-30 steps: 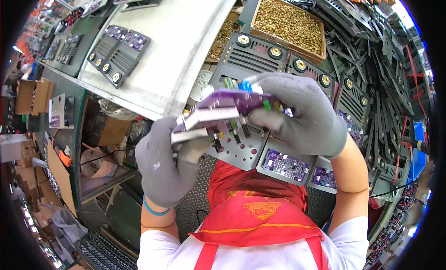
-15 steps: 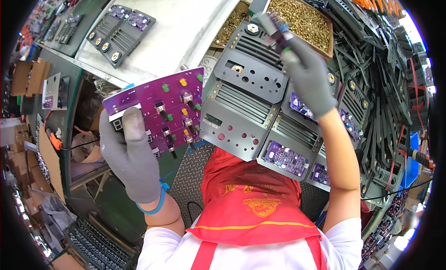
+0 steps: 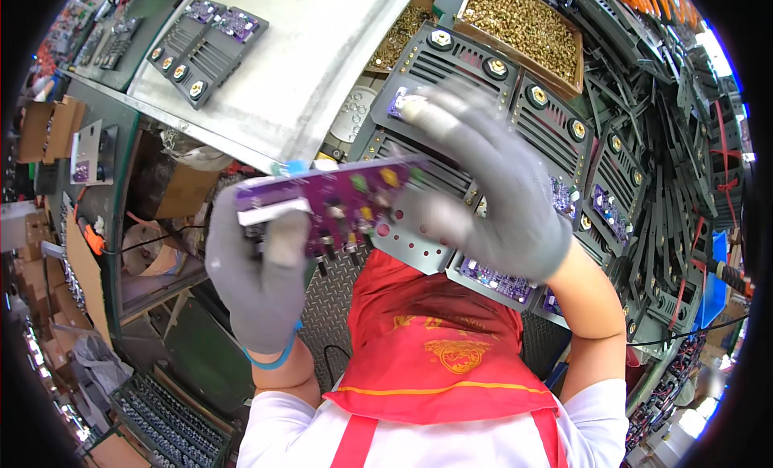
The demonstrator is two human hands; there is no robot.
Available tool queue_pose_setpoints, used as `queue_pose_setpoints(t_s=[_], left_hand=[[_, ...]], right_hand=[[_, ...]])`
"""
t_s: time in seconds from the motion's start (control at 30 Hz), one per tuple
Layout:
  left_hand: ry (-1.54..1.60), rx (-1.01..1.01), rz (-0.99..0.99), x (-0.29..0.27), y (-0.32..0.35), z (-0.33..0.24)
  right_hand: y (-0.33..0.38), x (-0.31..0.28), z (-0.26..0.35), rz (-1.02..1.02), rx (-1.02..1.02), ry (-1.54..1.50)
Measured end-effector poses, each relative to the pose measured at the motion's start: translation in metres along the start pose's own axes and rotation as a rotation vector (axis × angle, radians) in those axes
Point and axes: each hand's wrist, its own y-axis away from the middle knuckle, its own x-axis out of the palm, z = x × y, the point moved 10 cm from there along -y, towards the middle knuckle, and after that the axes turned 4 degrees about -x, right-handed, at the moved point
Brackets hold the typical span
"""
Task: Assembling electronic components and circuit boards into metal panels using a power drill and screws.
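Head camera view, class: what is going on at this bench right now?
A person in grey gloves holds a purple circuit board above the bench. The left hand grips the board's left end; the right hand is at its right end, fingers spread and blurred. Below lie dark metal panels, some with small purple boards fitted, and a tray of brass nuts stands behind them.

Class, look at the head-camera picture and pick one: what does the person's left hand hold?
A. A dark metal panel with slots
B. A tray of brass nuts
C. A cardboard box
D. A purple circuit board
D: the gloved left hand grips the near end of a purple circuit board, raised above the dark metal panels on the bench, while the right hand hovers at its other end.
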Motion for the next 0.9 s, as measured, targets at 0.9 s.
queue_pose_setpoints(t_s=[0.9], left_hand=[[0.203, -0.115, -0.288, -0.074, 0.014, 0.004]], right_hand=[[0.054, 0.045, -0.005, -0.119, 0.161, -0.004]])
